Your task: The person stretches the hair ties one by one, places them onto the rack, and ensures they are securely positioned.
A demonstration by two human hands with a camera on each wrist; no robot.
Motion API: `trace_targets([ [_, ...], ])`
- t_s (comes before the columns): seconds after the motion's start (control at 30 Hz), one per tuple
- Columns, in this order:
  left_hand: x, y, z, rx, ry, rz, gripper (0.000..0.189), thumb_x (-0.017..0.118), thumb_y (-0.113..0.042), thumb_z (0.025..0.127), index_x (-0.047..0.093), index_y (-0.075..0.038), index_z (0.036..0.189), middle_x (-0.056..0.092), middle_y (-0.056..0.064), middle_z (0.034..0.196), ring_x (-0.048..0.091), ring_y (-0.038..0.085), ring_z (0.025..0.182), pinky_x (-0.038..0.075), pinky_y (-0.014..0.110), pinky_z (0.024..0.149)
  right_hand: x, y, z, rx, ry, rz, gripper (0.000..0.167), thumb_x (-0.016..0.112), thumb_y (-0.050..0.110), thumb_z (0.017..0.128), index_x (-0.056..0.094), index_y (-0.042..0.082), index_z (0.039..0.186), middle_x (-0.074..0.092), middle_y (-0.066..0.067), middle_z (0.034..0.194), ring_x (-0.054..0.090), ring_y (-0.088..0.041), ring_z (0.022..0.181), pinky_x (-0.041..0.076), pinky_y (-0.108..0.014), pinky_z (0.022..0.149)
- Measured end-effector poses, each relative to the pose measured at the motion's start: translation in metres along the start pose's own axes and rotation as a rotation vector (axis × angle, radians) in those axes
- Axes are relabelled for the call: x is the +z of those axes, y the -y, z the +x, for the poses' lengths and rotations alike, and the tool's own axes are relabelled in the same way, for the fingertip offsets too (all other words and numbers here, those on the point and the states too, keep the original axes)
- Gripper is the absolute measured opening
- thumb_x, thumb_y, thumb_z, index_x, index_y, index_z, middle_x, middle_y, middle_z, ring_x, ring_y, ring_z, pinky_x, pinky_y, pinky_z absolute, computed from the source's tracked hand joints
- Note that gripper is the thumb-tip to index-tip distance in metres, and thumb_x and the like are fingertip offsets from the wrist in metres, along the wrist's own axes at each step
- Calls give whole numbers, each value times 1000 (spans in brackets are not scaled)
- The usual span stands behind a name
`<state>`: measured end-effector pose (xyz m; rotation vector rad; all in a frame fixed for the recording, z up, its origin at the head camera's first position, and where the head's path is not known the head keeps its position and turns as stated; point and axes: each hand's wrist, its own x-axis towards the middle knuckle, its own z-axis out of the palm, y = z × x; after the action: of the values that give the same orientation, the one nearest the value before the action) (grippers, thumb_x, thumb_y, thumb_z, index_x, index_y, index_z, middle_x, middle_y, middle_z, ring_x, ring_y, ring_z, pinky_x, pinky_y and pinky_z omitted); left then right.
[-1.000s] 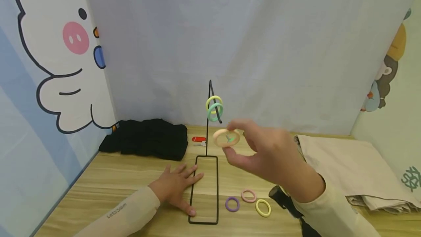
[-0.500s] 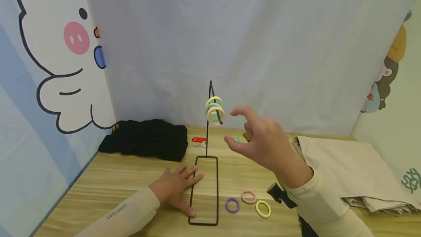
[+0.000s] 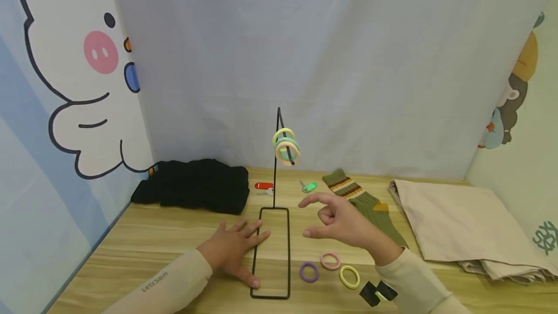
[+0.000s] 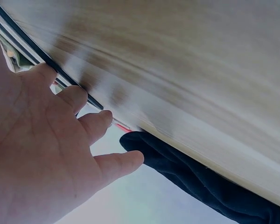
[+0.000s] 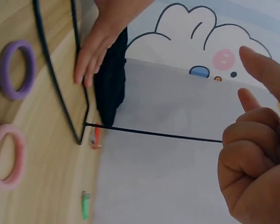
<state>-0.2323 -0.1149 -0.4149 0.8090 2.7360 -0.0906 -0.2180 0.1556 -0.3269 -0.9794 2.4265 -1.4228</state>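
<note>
A black wire stand (image 3: 288,251) has a flat rectangular base, a thin upright and an arm sloping forward. On that arm hang a yellow ring (image 3: 284,131), a mint green ring (image 3: 291,141) and a peach ring (image 3: 279,158), the peach one nearest the arm's tip. My left hand (image 3: 233,251) lies with fingers spread across the base's left side. My right hand (image 3: 344,222) is in the air right of the base, holding nothing, thumb and index finger apart. Below it on the table are a purple ring (image 3: 302,277), a pink ring (image 3: 330,268) and another yellow ring (image 3: 348,284).
Folded black cloth (image 3: 196,185) lies at the back left. Behind the stand are a key with a red tag (image 3: 263,185) and one with a green tag (image 3: 310,187). A striped green sock (image 3: 348,190) and folded beige cloth (image 3: 453,222) lie to the right.
The peach ring went from my right hand onto the stand's arm. My right hand let go and moved down and back, uncovering the sock. My left hand stayed put.
</note>
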Motion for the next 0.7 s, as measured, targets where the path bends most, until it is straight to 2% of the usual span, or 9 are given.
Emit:
trace_targets([
  [0.1,1,0,0,-4,2,6,109,52,-87,55,18,-40,147,12,-4,157,17,30,142,21,66,102,1,-21,-4,63,85,49,46,75,17,77,56,6,117,20,9,52,18,-5,44,43,-23,69],
  [0.23,1,1,1,-9,2,19,110,52,-87,54,18,-40,147,12,-4,157,16,30,142,21,66,103,4,-45,-7,142,197,78,47,74,11,76,55,1,119,21,8,53,18,-6,45,39,-20,59],
  [0.33,0,2,0,-13,5,22,110,52,-87,54,17,-40,147,11,-4,157,15,30,143,21,66,103,11,-56,-9,193,273,36,45,69,-1,76,55,0,118,22,8,52,18,-6,44,32,-17,47],
  [0.47,0,0,0,-10,3,19,109,52,-87,54,18,-40,147,12,-5,157,16,30,143,21,66,103,24,-64,-11,242,347,-50,44,69,-8,71,58,3,113,26,8,48,20,-4,41,28,-15,42],
  [0.57,0,0,0,-3,2,14,109,52,-87,55,18,-40,147,13,-4,157,16,30,143,22,66,103,31,-65,-13,254,364,-126,44,76,-4,68,60,7,108,30,9,46,22,-2,41,26,-14,41],
  [0.7,1,1,1,3,5,9,109,52,-87,55,17,-39,147,12,-4,157,15,31,143,21,66,103,35,-66,-13,256,360,-213,42,78,0,66,60,12,102,32,11,46,24,-1,40,25,-12,40],
])
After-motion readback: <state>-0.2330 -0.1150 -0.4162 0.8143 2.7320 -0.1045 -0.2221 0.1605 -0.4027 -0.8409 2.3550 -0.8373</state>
